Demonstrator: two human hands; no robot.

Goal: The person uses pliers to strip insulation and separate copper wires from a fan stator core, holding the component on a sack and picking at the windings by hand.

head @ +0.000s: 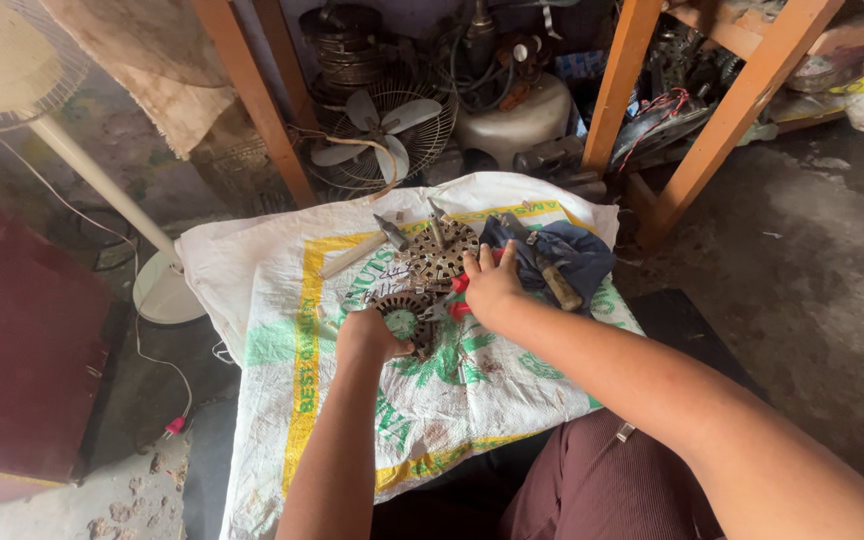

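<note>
A person's left hand [372,335] is closing around a slotted metal motor core [407,315] lying on a printed woven sack [282,300], while the right hand [492,285], fingers spread, is resting on red-handled pliers [459,297] just beside it. The core looks heavy, stiff and sharp-edged, best gripped around its outer rim.

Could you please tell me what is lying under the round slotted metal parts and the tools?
A white woven sack with green and yellow print is spread beneath the two slotted rings, the hammer and both hands, left hand and right hand. The surface beneath the sack is covered.
</note>
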